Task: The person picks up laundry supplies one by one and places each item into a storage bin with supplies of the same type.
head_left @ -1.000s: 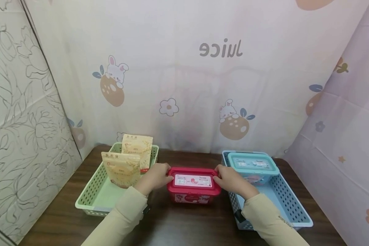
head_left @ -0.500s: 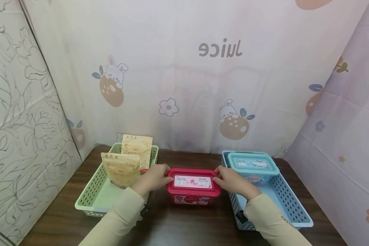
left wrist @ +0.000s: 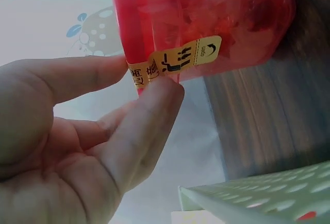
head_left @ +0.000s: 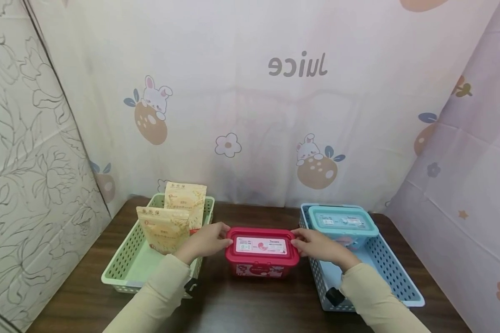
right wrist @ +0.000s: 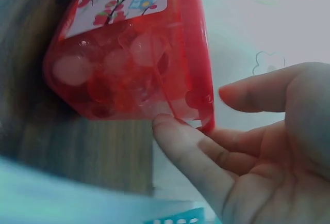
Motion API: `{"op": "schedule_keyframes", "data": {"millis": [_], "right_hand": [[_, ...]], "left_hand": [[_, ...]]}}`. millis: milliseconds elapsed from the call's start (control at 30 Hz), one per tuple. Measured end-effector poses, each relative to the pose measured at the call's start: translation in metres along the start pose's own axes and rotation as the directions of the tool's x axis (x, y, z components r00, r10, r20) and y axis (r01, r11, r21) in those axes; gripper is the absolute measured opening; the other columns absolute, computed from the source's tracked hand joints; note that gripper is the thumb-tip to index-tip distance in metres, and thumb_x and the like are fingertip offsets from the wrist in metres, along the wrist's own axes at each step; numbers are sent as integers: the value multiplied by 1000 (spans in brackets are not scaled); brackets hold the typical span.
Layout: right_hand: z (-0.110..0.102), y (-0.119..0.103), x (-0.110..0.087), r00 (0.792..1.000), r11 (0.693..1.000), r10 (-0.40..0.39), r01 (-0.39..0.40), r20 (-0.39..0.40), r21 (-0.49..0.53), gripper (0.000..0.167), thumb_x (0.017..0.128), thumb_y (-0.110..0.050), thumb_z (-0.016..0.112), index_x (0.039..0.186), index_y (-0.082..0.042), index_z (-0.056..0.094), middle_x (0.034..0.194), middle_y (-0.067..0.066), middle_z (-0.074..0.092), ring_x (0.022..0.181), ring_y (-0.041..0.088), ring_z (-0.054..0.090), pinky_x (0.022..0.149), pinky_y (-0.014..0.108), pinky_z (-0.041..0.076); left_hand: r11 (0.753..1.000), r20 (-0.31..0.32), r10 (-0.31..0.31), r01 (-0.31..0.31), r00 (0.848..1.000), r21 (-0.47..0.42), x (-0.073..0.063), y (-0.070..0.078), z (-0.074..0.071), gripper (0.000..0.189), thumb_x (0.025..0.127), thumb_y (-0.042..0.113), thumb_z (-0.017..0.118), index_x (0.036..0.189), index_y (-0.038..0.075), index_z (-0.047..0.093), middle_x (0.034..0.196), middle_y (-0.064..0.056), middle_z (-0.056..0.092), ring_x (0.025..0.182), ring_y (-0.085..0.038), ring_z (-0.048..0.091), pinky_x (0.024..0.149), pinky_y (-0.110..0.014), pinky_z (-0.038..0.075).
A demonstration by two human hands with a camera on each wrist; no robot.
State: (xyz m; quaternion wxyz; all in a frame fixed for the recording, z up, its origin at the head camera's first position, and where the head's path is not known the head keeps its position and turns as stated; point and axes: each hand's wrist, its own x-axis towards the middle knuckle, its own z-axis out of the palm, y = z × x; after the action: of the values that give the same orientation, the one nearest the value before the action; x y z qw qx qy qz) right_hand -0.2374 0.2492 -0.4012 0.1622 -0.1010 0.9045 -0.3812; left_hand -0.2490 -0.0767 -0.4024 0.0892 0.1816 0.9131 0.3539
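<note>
A red lidded plastic box (head_left: 261, 254) stands on the table between my two hands. Through its translucent walls, rounded pieces show in the right wrist view. My left hand (head_left: 207, 241) pinches the box's left end, thumb at the lid edge and a finger over the yellow seal sticker (left wrist: 188, 56). At the other end, my right hand (head_left: 316, 246) has its thumb apart from the lid, while a fingertip (right wrist: 165, 123) touches the side below the rim. The fingers of that hand are loosely extended.
On the left, a green basket (head_left: 122, 261) holds two upright yellow pouches (head_left: 166, 229). A blue basket (head_left: 393, 266) on the right contains a light-blue lidded box (head_left: 343, 222) at its back. Behind the dark wooden table (head_left: 250, 307) hangs a patterned curtain (head_left: 250, 115).
My right thumb has come off the red lid, and the right hand has eased outward. My left hand has shifted slightly left. The red box stays nearly in place.
</note>
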Motion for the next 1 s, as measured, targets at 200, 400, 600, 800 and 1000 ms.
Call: {"op": "schedule_keyframes", "data": {"millis": [200,400,600,800,1000], "right_hand": [[0,6,-8,994,986,88,-96,59,135,61,100,-37,61,143,3,48,117,10,67,97,25,68,94,53,53],[2,9,-10,994,978,81,-94,75,186,64,101,-39,57,145,6,44,120,12,65,101,26,67,95,53,52],[0,10,-10,994,975,20,-43,104,219,63,103,-36,54,143,11,42,118,13,66,101,27,67,93,50,54],[0,11,-9,992,966,-19,-14,124,258,61,105,-31,52,143,15,39,118,15,65,102,28,67,93,47,55],[1,12,-8,991,956,-33,-7,132,292,61,105,-28,52,144,16,36,121,17,63,104,29,66,92,44,55]], "left_hand": [[992,2,-32,32,999,-123,-4,-5,1,39,94,16,70,127,-2,61,106,-8,68,101,-25,65,86,-44,55],[940,33,-80,86,996,-331,-7,-9,5,47,93,16,70,133,-4,56,113,-11,65,107,-27,62,88,-45,56],[872,85,-108,135,991,-471,-7,-14,10,53,94,15,68,139,-7,49,123,-18,62,109,-29,64,94,-48,54],[806,128,-109,163,986,-569,-9,-18,15,55,98,12,64,141,-14,42,128,-25,60,108,-33,67,95,-49,52],[782,132,-94,155,987,-604,-13,-17,17,55,100,11,60,141,-19,38,127,-28,59,109,-36,66,92,-44,54]]}}
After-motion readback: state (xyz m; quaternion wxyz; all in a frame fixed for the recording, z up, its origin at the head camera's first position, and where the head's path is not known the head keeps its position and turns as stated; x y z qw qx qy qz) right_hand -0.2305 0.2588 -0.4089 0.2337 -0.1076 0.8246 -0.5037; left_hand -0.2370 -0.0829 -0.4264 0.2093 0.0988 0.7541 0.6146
